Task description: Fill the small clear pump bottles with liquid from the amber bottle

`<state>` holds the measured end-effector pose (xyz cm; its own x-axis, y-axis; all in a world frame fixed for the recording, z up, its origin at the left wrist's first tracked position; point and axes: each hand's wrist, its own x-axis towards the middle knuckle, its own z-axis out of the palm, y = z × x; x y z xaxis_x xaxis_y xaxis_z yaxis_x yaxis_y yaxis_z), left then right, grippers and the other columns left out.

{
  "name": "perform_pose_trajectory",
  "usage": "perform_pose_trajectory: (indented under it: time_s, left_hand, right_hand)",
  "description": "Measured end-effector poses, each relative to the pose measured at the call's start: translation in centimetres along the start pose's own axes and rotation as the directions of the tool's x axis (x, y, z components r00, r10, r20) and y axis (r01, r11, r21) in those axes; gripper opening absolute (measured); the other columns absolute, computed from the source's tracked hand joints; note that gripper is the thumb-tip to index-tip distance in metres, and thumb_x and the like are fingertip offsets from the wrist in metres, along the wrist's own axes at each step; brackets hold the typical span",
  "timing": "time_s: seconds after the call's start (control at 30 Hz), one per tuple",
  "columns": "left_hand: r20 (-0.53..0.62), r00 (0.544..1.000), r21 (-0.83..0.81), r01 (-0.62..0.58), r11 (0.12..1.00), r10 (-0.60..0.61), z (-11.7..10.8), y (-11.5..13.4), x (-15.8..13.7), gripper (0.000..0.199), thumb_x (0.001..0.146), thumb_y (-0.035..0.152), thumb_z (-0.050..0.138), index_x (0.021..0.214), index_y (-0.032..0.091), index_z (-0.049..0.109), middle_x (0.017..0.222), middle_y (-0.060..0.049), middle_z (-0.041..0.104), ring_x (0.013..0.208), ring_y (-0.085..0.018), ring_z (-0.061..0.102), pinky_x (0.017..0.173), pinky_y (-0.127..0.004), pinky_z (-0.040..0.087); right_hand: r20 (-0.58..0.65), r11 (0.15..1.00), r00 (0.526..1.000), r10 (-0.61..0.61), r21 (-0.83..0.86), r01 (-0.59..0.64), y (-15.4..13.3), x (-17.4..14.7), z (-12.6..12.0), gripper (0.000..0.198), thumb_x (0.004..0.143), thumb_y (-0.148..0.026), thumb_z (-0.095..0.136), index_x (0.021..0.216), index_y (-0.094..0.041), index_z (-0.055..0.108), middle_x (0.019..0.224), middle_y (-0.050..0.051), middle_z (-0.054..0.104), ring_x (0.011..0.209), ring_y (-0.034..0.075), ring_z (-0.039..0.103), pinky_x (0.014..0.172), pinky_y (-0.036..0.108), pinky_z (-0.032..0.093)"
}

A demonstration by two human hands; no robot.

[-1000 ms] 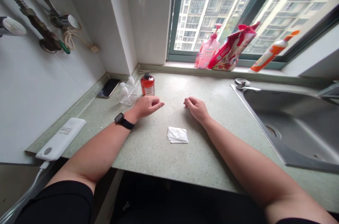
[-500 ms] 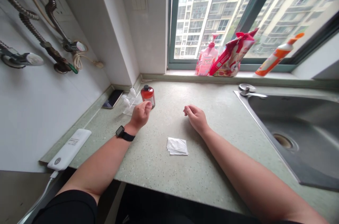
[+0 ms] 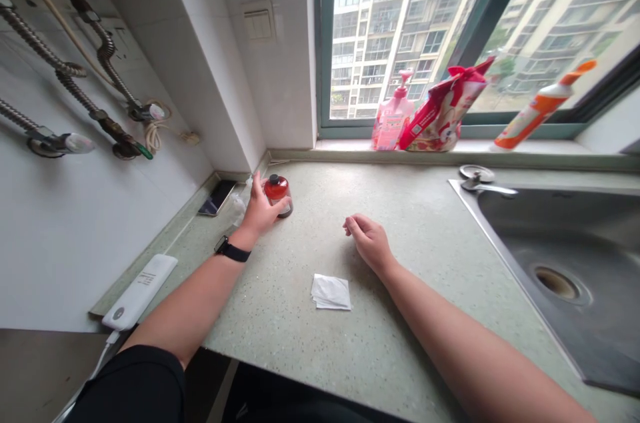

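On the counter (image 3: 320,343) stands a red bottle (image 3: 278,191) with a black cap and a pale label. My left hand (image 3: 263,206), a black watch on its wrist, is open around the bottle's near left side. Its thumb lies across the front of the label, and the fingers are spread on the left; whether they press on the bottle I cannot tell. My right hand (image 3: 367,236) rests on the counter, loosely curled, with nothing visible in it. Between my forearms lies a folded white tissue (image 3: 331,292). Clear plastic items (image 3: 237,208) are partly hidden behind my left hand.
A phone (image 3: 217,198) lies by the left wall, and a white power bank (image 3: 141,291) with a cable sits at the left edge. The metal sink (image 3: 530,236) is at the right. A pink pump bottle (image 3: 393,119), red bag (image 3: 445,113) and orange-white bottle (image 3: 537,113) stand on the sill.
My left hand has gone from a closed fist in front of the red bottle to spread fingers around it. The right hand stays curled in place. The view has tilted up slightly.
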<state>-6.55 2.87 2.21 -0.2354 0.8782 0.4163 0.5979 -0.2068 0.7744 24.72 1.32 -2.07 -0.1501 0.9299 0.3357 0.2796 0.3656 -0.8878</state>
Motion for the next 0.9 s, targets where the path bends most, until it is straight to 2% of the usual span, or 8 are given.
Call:
perform_pose_trajectory:
  time_s: [0.1,0.23,0.43,0.53,0.63,0.7,0.77,0.9]
  left_hand:
    - [0.053,0.988,0.058,0.145,0.988,-0.148,0.2,0.8,0.9,0.107,0.072,0.035,0.098,0.16,0.023,0.037,0.145,-0.021,0.064,0.137,-0.043,0.064,0.12,-0.063,0.048]
    - [0.013,0.984,0.073,0.174,0.982,-0.176,0.6,1.9,0.8,0.08,0.071,0.03,0.097,0.14,0.021,0.057,0.132,-0.016,0.072,0.126,-0.039,0.071,0.113,-0.057,0.054]
    - [0.081,0.997,-0.202,0.03,0.979,-0.014,1.7,5.0,-0.4,0.08,0.074,0.038,0.098,0.14,0.023,0.056,0.136,-0.013,0.072,0.12,-0.03,0.074,0.106,-0.046,0.059]
    - [0.129,0.985,-0.287,-0.074,0.955,0.115,3.2,7.3,-1.4,0.08,0.075,0.044,0.098,0.141,0.023,0.058,0.136,-0.013,0.073,0.122,-0.03,0.074,0.106,-0.043,0.059]
    - [0.172,0.958,-0.307,-0.17,0.936,0.231,4.9,8.8,-2.8,0.075,0.078,0.046,0.096,0.139,0.022,0.061,0.131,-0.013,0.076,0.12,-0.03,0.074,0.107,-0.045,0.058]
    - [0.168,0.941,-0.311,-0.231,0.922,0.293,5.8,9.0,-3.8,0.075,0.077,0.043,0.097,0.14,0.022,0.062,0.135,-0.013,0.074,0.124,-0.031,0.072,0.112,-0.048,0.056]
    - [0.154,0.928,-0.308,-0.281,0.909,0.339,6.4,8.7,-4.6,0.076,0.077,0.043,0.097,0.141,0.022,0.061,0.138,-0.014,0.073,0.127,-0.032,0.071,0.115,-0.05,0.054]
    - [0.119,0.916,-0.294,-0.335,0.895,0.382,6.5,7.1,-5.5,0.076,0.079,0.048,0.095,0.141,0.023,0.06,0.138,-0.014,0.072,0.127,-0.032,0.071,0.114,-0.05,0.055]
  right_hand:
    - [-0.02,1.0,1.0,-0.009,-0.001,0.009,-0.1,0.0,-0.1,0.053,0.102,-0.068,0.052,0.076,-0.025,0.07,0.069,0.003,0.07,0.07,0.021,0.065,0.071,0.034,0.047]
    - [-0.041,1.0,0.999,-0.011,0.001,0.011,-0.4,0.0,-0.1,0.053,0.1,-0.069,0.053,0.076,-0.025,0.07,0.067,0.003,0.069,0.068,0.021,0.065,0.07,0.034,0.048]
    - [-0.119,0.999,0.993,-0.026,0.025,0.029,-2.5,1.6,-1.3,0.048,0.098,-0.068,0.055,0.086,-0.025,0.07,0.074,0.003,0.072,0.074,0.021,0.068,0.074,0.035,0.052]
    - [-0.206,0.991,0.973,-0.107,0.055,0.121,-5.7,3.3,-3.0,0.038,0.098,-0.061,0.059,0.099,-0.024,0.07,0.081,0.002,0.074,0.081,0.021,0.072,0.078,0.035,0.054]
    - [-0.243,0.982,0.952,-0.188,-0.046,0.183,-9.7,4.6,-4.4,0.03,0.1,-0.053,0.06,0.098,-0.025,0.07,0.082,0.002,0.074,0.079,0.021,0.071,0.076,0.035,0.053]
    - [-0.175,0.957,0.957,-0.23,-0.219,0.19,-11.9,4.7,-4.7,0.027,0.101,-0.048,0.06,0.094,-0.024,0.071,0.08,0.002,0.074,0.073,0.02,0.068,0.072,0.034,0.05]
    - [-0.079,0.89,0.962,-0.262,-0.406,0.209,-13.3,4.6,-4.4,0.025,0.101,-0.045,0.061,0.093,-0.024,0.073,0.078,0.003,0.073,0.073,0.02,0.066,0.072,0.034,0.046]
    - [0.074,0.818,0.979,-0.192,-0.539,0.201,-13.7,4.0,-2.7,0.021,0.099,-0.043,0.069,0.094,-0.023,0.073,0.081,0.002,0.073,0.074,0.019,0.064,0.072,0.033,0.041]
